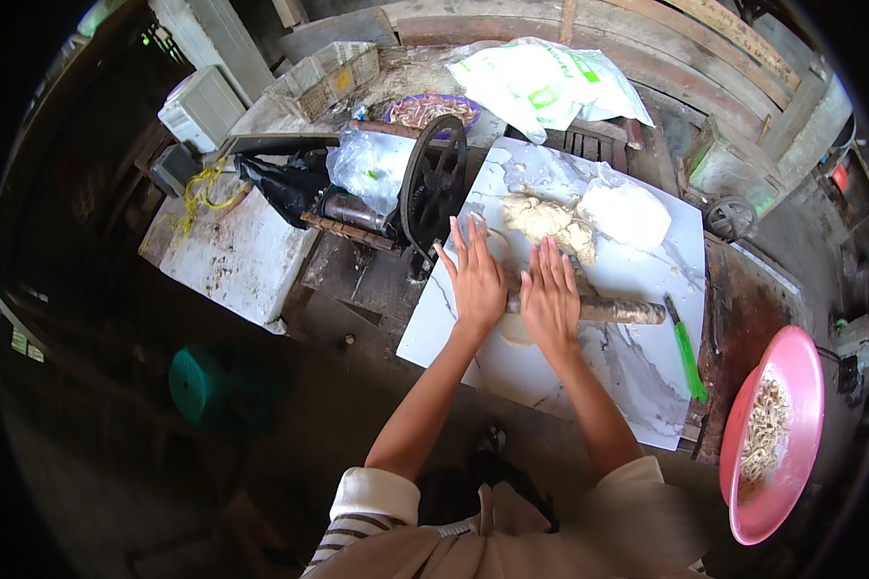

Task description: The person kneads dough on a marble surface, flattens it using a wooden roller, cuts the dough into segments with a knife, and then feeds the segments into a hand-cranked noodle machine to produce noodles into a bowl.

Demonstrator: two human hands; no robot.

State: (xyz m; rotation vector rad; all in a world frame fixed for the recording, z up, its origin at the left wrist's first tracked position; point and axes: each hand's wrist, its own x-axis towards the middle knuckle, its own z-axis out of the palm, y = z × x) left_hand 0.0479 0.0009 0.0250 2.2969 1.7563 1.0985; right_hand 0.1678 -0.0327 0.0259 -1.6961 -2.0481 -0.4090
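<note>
Both hands lie flat on a wooden rolling pin point(620, 310) over a white marble-patterned board point(613, 372). My left hand point(479, 282) presses near the pin's left end with its fingers stretched and slightly apart. Beside it, my right hand point(550, 297) is also open, fingers extended, palm over the pin. A thin piece of pale dough point(514, 331) shows below the pin between the hands, partly hidden by them. Just beyond the fingertips sits a lumpy mass of dough point(548, 224). A clear bag of white powder point(626, 214) touches its right side.
A green-handled knife point(686, 349) lies at the board's right. A pink basin point(743, 463) with pale strips stands lower right. Left of the board is a machine with a black spoked wheel point(434, 183). Farther back are a purple-rimmed basket point(473, 114) and a white-green sack point(550, 82).
</note>
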